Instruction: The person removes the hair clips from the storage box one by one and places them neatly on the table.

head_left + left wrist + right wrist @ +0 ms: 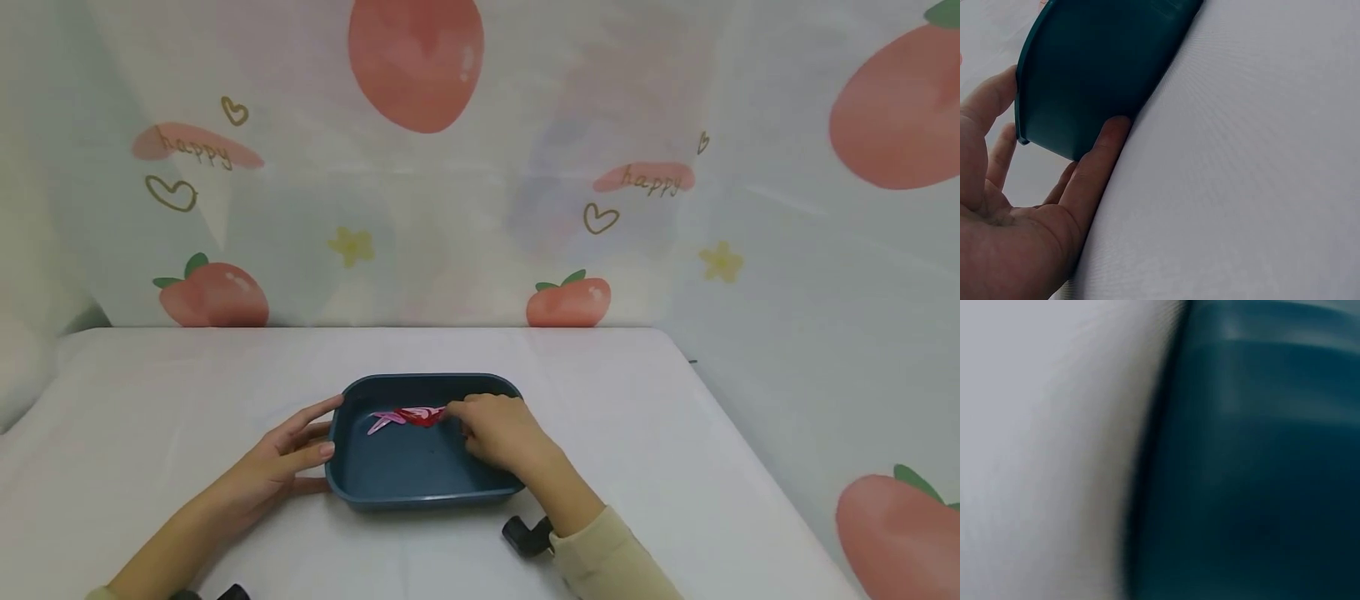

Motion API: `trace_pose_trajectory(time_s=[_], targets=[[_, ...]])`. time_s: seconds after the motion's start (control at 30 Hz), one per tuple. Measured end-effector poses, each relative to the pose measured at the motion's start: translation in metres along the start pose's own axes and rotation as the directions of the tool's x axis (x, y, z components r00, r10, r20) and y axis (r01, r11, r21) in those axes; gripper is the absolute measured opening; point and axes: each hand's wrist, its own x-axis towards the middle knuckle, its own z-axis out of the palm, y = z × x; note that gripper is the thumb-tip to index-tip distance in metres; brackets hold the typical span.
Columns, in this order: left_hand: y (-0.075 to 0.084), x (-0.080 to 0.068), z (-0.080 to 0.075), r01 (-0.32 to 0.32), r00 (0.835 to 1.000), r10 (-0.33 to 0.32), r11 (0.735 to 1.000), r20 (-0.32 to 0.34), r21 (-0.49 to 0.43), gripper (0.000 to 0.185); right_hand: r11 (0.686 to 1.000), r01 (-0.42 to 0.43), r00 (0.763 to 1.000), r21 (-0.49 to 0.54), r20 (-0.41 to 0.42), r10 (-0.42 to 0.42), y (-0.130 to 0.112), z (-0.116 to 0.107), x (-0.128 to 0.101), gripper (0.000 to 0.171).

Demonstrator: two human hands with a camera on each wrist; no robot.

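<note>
A dark blue-green rectangular tray (427,502) stands on the white table. Inside it, toward the back, lie pink hair clips (386,419), next to red-and-pink pieces (422,416) that look like more clips and overlap them. My left hand (273,467) touches the tray's left side with fingers spread; in the left wrist view, fingertips (1116,128) rest against the outer wall and rim. My right hand (498,429) reaches over the tray's right part, fingers bent, index finger at the right end of the red pieces. Its thumb is hidden, and the right wrist view shows only the blurred tray wall (1260,381).
The white cloth-covered table (637,400) extends around the tray. Behind it hangs a backdrop (450,192) printed with peaches, hearts and stars. A black wrist device (527,536) sits under the right wrist, near the tray's front right corner.
</note>
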Motion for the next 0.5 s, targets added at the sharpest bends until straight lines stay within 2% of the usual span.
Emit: trace_pose_trajectory(time_s=[0.13, 0.27, 0.5], targets=[[0.000, 0.003, 0.001, -0.006, 1.000, 0.006, 1.000, 0.002, -0.006, 0.055, 0.999, -0.005, 1.000, 0.052, -0.028, 0.006, 0.003, -0.003, 0.000, 0.032], [0.001, 0.004, -0.001, -0.010, 1.000, 0.010, 1.000, -0.018, 0.010, 0.055, 0.984, 0.015, 0.998, 0.178, -0.056, -0.005, 0.007, -0.009, 0.001, 0.033], [-0.002, 0.002, -0.003, -0.005, 1.000, 0.005, 1.000, -0.001, -0.003, 0.055, 0.918, 0.077, 0.993, 0.388, -0.115, -0.035, 0.017, -0.018, -0.003, 0.031]])
